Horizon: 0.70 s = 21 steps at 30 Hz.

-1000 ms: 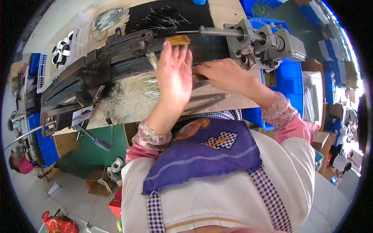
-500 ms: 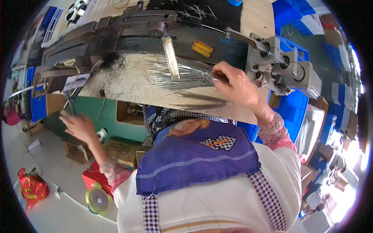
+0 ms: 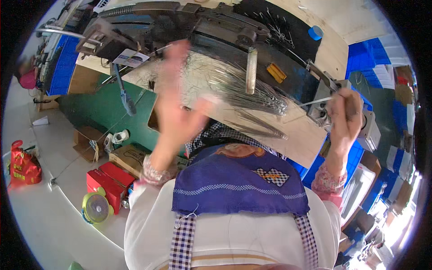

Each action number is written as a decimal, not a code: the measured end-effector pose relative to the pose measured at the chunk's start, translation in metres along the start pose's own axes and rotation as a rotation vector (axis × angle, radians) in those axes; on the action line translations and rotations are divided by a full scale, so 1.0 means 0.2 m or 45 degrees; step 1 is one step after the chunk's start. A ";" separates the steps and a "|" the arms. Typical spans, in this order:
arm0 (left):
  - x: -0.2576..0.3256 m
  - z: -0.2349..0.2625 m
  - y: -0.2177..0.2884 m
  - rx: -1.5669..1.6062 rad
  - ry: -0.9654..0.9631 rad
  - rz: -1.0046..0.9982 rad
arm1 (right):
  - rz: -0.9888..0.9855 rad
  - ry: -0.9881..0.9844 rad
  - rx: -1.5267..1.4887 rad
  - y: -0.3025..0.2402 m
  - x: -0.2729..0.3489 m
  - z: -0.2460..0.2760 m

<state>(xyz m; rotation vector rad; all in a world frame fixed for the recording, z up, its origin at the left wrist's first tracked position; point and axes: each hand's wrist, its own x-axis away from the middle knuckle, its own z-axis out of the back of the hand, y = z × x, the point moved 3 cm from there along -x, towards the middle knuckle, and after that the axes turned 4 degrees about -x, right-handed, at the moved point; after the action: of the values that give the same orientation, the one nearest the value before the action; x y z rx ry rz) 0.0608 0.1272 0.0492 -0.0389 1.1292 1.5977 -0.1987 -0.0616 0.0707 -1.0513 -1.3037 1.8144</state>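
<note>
The right hand [image 3: 344,118] has its grip closed on a thin, straight, pale metal wire [image 3: 315,101], pinched between thumb and fingers beside the grey metal machine head [image 3: 321,96] at the right of the desk [image 3: 299,146]. The wire points leftward from the fingertips, its far end near a loose heap of thin silvery wires [image 3: 252,92] whose looped ends gather at the right. The left hand [image 3: 175,114], smeared by blur, has its grip released, thumb apart from the outstretched fingers, over the front edge of the desk to the left of the heap; whether anything small lies against it is too blurred to tell.

Nearer the person lies a smaller, narrow bundle of dark grey wires [image 3: 258,126]. A pale, flat, narrow bar [image 3: 251,72] reaches over the heap from a long, dark metal machine bed [image 3: 211,29], and a yellow rectangular block [image 3: 276,73] sits just right of the bar. Beyond, loop-ended metal pieces [image 3: 280,30] lie scattered on a black cloth [image 3: 252,10], near a small round blue container [image 3: 315,32]. A purple cloth apron [image 3: 238,189] covers the person's front.
</note>
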 end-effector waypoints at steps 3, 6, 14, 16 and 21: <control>-0.10 -0.26 0.30 0.496 -0.607 -0.034 | 0.263 -0.322 -0.048 -0.16 -0.06 -0.28; -0.07 -0.30 0.19 0.939 -1.015 0.721 | 0.207 -0.308 0.112 -0.24 -0.14 -0.34; 0.03 -0.59 0.03 0.914 -0.269 0.552 | 0.556 -0.418 0.843 -0.06 -0.33 -0.18; 0.00 -0.58 0.19 1.370 -0.340 1.066 | 0.665 -0.455 0.932 0.01 -0.35 -0.21; -0.27 -0.29 0.29 2.095 -0.493 0.989 | 0.811 -0.564 1.178 0.02 -0.36 -0.27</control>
<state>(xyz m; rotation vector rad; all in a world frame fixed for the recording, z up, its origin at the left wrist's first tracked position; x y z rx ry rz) 0.0059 0.0540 0.0847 1.8450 1.8987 0.7136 -0.1176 -0.1008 0.0727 -0.5574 -0.1645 2.8116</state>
